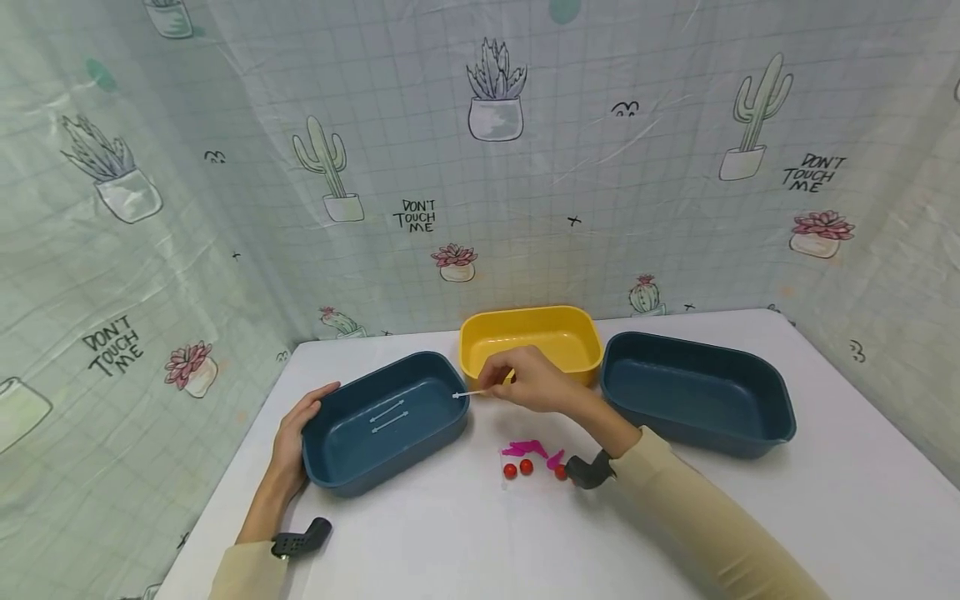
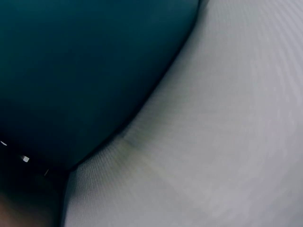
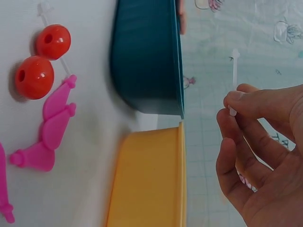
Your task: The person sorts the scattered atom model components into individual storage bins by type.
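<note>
Nearest the head camera, wears beige sleeves (image 1: 712, 525), with a dark device (image 1: 296, 543) at each wrist. Pinches a thin white stick (image 3: 235, 71) by one end in the right hand (image 1: 528, 381), thumb and forefinger clamped on it, with the other fingers loosely bent and spread apart below. Holds that stick above the right end of the left blue tray (image 1: 397, 462), near the yellow tray (image 1: 531, 312), with its free tip to the left. Rests the left hand (image 1: 291, 437) against the outside of the left blue tray's left end, with fingers extended up toward the rim. Cannot tell the position of the left thumb, hidden from view. Inside the left blue tray, two more white sticks (image 1: 390, 422), side by side. On the tabletop (image 1: 420, 542), in front of the yellow tray, magenta pieces (image 1: 528, 447), some overlapping, near glossy red beads (image 1: 526, 467). Just right of the yellow tray, another blue tray (image 1: 690, 421). Behind, a pale cloth (image 1: 525, 192) printed with potted cacti and "DON'T TOUCH ME".
</note>
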`<action>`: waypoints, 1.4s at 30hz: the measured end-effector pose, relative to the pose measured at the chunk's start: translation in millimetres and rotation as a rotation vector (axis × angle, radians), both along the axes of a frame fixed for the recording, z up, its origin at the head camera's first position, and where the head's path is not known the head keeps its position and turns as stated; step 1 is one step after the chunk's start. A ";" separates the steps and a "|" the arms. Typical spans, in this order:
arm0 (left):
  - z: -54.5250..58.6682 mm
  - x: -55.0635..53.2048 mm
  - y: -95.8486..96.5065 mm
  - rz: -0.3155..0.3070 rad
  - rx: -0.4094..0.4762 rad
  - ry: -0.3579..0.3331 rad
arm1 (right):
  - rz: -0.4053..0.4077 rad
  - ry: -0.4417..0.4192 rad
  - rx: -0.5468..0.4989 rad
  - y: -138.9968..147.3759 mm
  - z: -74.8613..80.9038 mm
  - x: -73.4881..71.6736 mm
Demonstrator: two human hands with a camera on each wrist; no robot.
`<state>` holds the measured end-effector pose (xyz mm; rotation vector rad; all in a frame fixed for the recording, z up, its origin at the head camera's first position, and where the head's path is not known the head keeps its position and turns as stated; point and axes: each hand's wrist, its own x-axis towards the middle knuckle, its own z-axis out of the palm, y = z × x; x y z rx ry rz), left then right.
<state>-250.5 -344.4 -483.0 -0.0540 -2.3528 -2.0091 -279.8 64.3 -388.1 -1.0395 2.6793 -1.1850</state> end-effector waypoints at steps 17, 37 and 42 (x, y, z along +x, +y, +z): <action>-1.2 -0.2 -2.6 -0.011 0.011 0.001 | 0.091 0.015 0.033 -36.0 9.6 -14.9; 0.9 1.7 0.4 0.009 -0.030 -0.014 | 0.138 -0.071 0.042 -78.7 5.6 -26.7; -0.4 -0.8 1.1 0.012 -0.012 -0.011 | 0.139 -0.062 0.090 -90.6 -2.7 -34.2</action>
